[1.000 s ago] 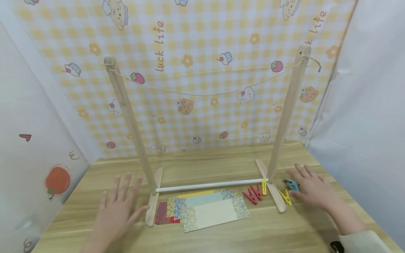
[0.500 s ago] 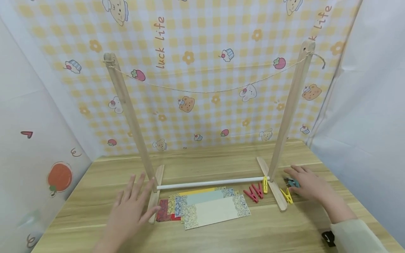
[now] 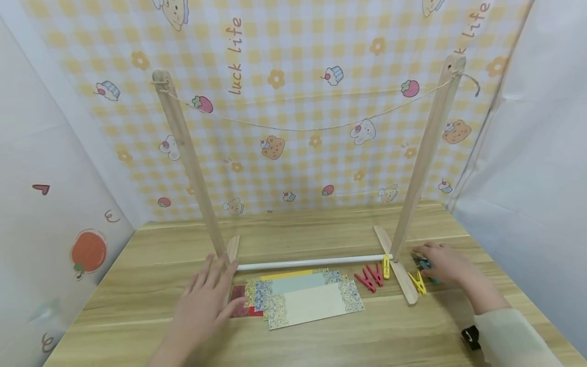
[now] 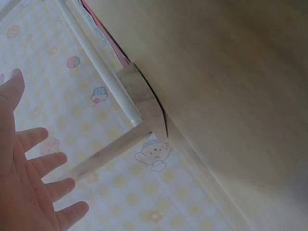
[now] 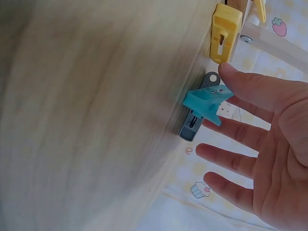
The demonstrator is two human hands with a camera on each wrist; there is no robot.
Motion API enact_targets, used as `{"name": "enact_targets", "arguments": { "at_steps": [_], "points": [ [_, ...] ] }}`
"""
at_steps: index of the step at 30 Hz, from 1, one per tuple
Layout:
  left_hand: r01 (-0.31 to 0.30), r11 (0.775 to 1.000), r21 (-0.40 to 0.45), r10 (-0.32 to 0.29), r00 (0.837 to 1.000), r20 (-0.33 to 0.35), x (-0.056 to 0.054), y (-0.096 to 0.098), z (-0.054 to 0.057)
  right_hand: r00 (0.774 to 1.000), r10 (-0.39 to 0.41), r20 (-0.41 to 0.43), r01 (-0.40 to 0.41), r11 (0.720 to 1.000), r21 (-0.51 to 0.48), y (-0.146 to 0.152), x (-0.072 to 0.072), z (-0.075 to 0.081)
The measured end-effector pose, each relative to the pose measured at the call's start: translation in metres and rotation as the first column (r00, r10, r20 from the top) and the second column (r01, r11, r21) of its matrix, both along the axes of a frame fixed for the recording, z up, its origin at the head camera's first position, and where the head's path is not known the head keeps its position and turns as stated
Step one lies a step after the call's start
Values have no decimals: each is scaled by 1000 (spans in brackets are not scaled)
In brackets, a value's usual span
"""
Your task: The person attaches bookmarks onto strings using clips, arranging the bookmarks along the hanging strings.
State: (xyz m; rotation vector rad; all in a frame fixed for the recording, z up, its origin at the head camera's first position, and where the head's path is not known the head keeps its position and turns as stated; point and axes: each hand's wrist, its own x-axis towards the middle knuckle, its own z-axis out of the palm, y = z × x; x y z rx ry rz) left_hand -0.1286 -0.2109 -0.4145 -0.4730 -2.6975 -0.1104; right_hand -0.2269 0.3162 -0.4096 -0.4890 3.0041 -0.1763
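Observation:
My left hand [image 3: 204, 300], fingers extended, is at the foot of the left wooden post [image 3: 190, 158], overlapping its base in the head view. Its palm is bare in the left wrist view. My right hand [image 3: 447, 265] is over the clothespins right of the stand. In the right wrist view, a teal clothespin [image 5: 204, 102] lies across a dark grey clothespin [image 5: 190, 126], between thumb and forefinger; those fingers reach to its edges without curling round it. A yellow clothespin [image 5: 225, 33] stands just beyond the thumb tip.
Overlapping patterned paper cards [image 3: 314, 308] lie between the bases. Two red clothespins [image 3: 365, 280] and a yellow clothespin [image 3: 386, 266] lie by the right base [image 3: 405, 285]. A white rod [image 3: 312, 263] joins the posts low down; a sagging string [image 3: 293, 130] spans their tops.
My left hand has moved right and forward onto the left base. The right hand has lowered and bent its fingers slightly over the teal clothespin. The head view has shifted a little.

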Motion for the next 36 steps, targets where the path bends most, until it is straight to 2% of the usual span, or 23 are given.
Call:
{"name": "enact_targets", "arguments": {
  "at_steps": [6,10,15,19,22,26,31,36],
  "points": [
    [46,998,50,-48,998,39,-6,14,0,999,26,34,-26,1000,1,-1,-8,0],
    [93,994,55,-96,994,53,-10,24,3,999,29,46,-29,1000,3,-2,-11,2],
    [123,991,52,-129,980,149,-13,37,8,997,27,66,-27,1000,-6,-3,-13,2],
    [151,985,83,-167,959,230,-15,45,8,996,27,84,-26,1000,-11,-2,-14,1],
    [196,974,112,-218,944,248,-19,50,6,996,23,92,-22,1000,-16,-2,-15,0],
    [267,958,103,-285,925,252,-25,58,3,995,17,100,-14,1000,-27,-2,-16,0],
    [314,941,129,-340,882,327,-29,69,2,994,17,111,-13,999,-31,-2,-17,-1],
    [329,933,144,-359,849,388,-32,77,5,994,25,107,-20,999,-45,-2,-17,0]
  ]
}}
